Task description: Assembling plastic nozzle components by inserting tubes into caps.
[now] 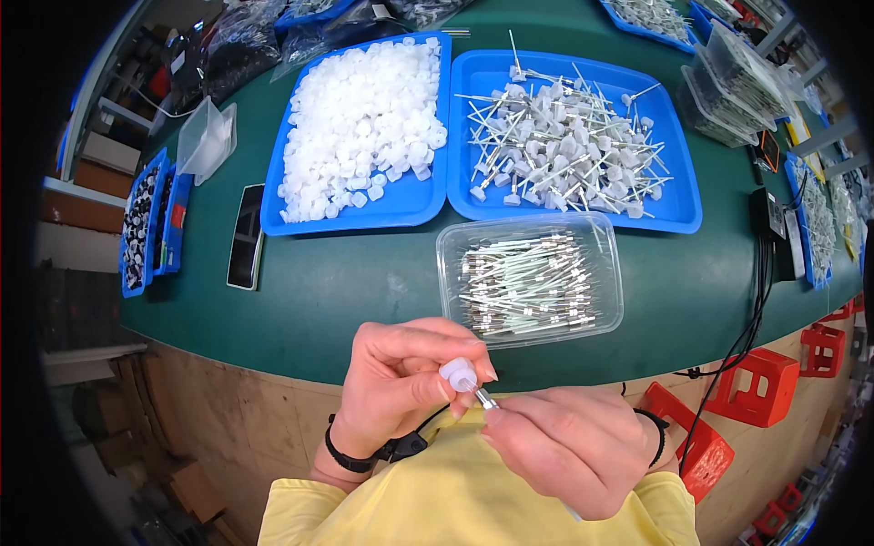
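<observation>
Two grips meet at lower centre: the left hand [393, 378] pinches a white cap [459, 374], the right hand [569, 441] a metal-tipped rod [486, 399], apparently touching the cap.

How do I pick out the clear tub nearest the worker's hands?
On the green table, find the blue tray heaped with capped rods. On its near side sits the clear tub. Unlike that tray, it is see-through, and its rods show no caps.

A phone [245, 238] lies left — red stools [774, 391] right.
</observation>
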`<action>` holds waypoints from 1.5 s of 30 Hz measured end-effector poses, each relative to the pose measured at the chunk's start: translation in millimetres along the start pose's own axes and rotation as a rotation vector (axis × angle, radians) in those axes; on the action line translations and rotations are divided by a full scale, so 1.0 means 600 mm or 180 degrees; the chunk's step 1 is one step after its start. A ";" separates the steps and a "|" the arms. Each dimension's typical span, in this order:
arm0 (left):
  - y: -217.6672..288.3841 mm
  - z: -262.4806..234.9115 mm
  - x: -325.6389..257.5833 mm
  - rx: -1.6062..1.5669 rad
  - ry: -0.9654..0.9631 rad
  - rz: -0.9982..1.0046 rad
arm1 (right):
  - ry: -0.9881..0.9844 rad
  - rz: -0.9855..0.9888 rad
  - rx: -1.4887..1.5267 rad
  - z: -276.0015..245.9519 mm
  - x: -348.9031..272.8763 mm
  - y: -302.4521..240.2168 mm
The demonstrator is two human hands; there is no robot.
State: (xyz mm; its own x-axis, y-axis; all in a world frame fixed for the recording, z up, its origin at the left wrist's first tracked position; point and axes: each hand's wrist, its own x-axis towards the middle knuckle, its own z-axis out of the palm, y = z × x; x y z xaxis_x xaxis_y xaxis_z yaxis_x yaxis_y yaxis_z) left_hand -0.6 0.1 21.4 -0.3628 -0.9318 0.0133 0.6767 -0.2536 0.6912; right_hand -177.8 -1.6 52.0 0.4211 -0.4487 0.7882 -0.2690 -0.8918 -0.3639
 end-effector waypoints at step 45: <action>-0.008 -0.002 -0.001 0.0139 0.0168 0.0103 | 0.0007 0.0450 -0.0131 0.015 0.000 -0.015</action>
State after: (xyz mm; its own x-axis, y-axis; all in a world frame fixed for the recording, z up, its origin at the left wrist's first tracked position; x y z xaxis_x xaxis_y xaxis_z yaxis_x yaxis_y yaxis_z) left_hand -2.7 1.5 17.2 -0.3060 -0.9520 -0.0013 0.6586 -0.2127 0.7219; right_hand -167.8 5.8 50.9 0.3746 -0.5696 0.7316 -0.3609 -0.8164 -0.4508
